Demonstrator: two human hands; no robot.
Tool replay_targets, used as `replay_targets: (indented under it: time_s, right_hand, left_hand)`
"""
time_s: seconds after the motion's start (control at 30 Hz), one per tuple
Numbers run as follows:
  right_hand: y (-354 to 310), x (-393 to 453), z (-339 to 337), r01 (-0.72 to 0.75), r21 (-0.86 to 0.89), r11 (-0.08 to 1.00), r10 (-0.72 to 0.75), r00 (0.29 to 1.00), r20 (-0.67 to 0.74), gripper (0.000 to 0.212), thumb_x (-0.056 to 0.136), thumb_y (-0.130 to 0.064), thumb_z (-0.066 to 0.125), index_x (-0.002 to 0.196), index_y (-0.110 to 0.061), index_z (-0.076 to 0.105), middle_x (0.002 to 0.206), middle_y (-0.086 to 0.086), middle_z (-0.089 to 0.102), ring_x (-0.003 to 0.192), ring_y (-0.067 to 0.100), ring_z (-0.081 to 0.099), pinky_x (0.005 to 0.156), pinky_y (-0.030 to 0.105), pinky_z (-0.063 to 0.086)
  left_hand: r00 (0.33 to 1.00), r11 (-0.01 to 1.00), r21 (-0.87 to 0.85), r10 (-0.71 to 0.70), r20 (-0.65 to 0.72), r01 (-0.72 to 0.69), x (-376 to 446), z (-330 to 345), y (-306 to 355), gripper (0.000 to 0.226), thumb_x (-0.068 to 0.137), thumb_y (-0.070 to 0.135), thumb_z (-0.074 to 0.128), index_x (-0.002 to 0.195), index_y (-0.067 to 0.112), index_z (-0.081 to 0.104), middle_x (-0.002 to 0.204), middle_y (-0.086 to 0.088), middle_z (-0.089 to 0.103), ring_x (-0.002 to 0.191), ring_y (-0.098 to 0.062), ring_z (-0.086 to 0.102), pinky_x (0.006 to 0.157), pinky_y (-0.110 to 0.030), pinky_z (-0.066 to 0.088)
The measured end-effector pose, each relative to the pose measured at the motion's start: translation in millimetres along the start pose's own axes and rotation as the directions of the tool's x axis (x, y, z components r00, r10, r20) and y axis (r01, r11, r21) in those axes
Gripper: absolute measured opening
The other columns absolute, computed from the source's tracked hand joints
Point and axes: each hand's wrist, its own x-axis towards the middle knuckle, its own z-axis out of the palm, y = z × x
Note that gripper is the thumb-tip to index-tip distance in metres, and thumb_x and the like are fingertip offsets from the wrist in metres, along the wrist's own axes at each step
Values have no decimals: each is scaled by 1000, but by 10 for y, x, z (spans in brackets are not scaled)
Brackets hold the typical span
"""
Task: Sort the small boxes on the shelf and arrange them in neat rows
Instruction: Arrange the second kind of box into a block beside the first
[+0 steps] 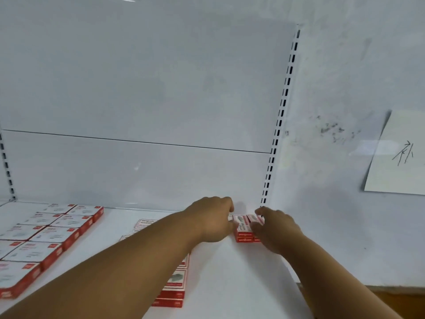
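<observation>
A small cluster of red-and-white boxes (245, 229) is seen stacked at the back right corner of the white shelf (232, 279), close to the slotted upright (276, 134). The cluster is pressed from both sides: the left hand (215, 218) is set against its left face with fingers curled toward it, and the right hand (273, 229) is laid over its right part, fingers bent onto the top (whether either hand truly grips a box cannot be told, as the fingertips are hidden or blurred). Under the left forearm, a line of similar boxes (174, 286) is partly covered, running from mid-shelf toward the front edge. Along the left end of the shelf, larger flat boxes (49, 233) are laid in two tidy rows. On the wall to the right, a sheet of paper (397, 155) with a handwritten mark is fixed.
</observation>
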Motion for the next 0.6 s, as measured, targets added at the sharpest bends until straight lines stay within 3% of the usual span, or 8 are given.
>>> replay_targets:
  time_s: [0.13,0.3,0.37,0.43,0.53,0.6]
  right_hand:
    - [180,54,-18,84,217,972,-104,991,81,31,94,-28,52,125,-27,54,116,0,65,92,16,58,79,28,49]
    - [316,184,4,115,414,903,-123,992,-6,51,89,-18,59,139,-23,46,122,1,63,96,17,64,70,27,53]
    - [360,224,20,120,544,830,-126,992,-27,45,91,-11,56,135,-21,51,119,-1,65,89,14,66,60,21,50]
    - [388,262,21,156,632,759,-142,987,-73,34,92,-8,54,121,-23,62,110,-5,69,86,10,67,60,19,50]
    - [364,314,-8,94,835,542,-136,990,-23,24,91,-4,57,104,-21,67,98,-2,72,80,14,70,58,22,52]
    - [295,359,1,44,909,414,-182,983,35,22,90,0,57,102,-16,67,97,4,74,82,23,72,68,31,59]
  left_hand:
    - [995,997,63,-50,82,45,244,128,163,75,83,51,66,145,22,34,143,-4,49,128,-26,47,102,-40,43]
    - [987,993,69,-108,117,101,396,228,290,86,78,46,73,148,24,29,141,-2,50,124,-23,51,100,-37,45]
    - [989,988,96,-125,74,117,419,246,317,86,76,46,76,146,21,33,139,-4,49,121,-24,53,99,-37,47]
    - [989,986,67,-151,1,151,421,218,315,83,72,42,80,141,21,39,132,-4,44,114,-24,57,95,-36,49]
    - [970,976,-96,-209,-125,197,374,109,243,77,67,32,85,132,27,45,119,0,39,98,-19,60,79,-28,52]
    - [946,939,-269,-268,-181,214,295,39,168,75,66,26,86,130,31,46,120,1,41,96,-16,61,75,-27,55]
